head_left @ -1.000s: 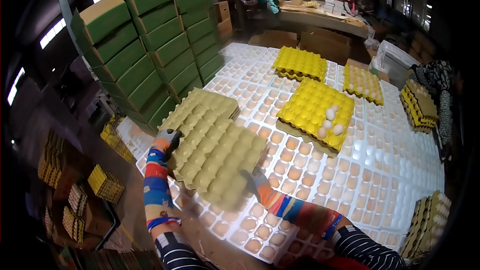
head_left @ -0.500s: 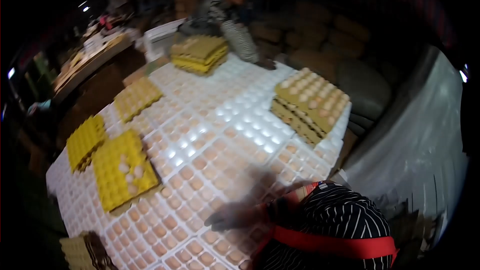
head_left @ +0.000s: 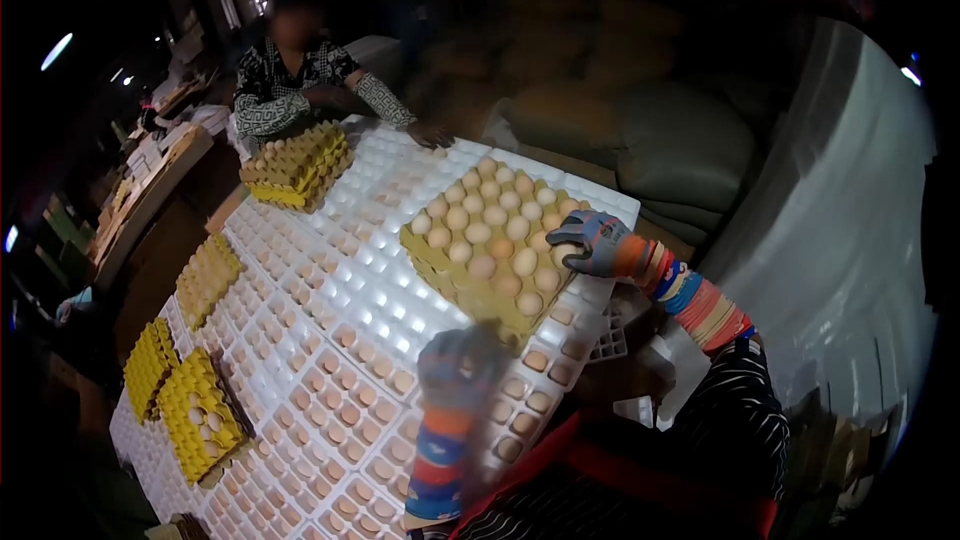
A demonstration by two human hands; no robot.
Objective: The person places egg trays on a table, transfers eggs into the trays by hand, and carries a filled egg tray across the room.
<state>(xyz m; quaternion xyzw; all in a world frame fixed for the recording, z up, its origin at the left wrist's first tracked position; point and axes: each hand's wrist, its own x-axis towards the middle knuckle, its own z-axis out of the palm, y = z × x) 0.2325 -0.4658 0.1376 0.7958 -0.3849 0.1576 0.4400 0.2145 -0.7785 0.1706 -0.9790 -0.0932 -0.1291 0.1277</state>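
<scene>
My right hand [head_left: 597, 244], in a grey glove with a striped sleeve, is at the right corner of a stack of pulp egg trays [head_left: 455, 292]. Its fingers are curled over an egg [head_left: 566, 254] at the edge of the top tray. Rows of brown and cream eggs [head_left: 478, 233] fill that tray. Nearer to me, my left hand [head_left: 462, 372] hovers just in front of the stack, over the white plastic trays [head_left: 372, 340]. Motion smears its fingers. Eggs sit in many of these white trays' cells.
Yellow egg trays [head_left: 200, 420], with a few eggs on one, lie at the left. Another tray stack [head_left: 295, 168] stands at the far edge beside a co-worker [head_left: 300, 80], whose hand rests on the table. Sacks [head_left: 680, 140] and plastic sheeting [head_left: 850, 240] are at the right.
My view has turned, so the stack of egg trays appears nearer the middle. One blurred hand was low over the white trays; now both hands are at or near the stack. The co-worker faces this way.
</scene>
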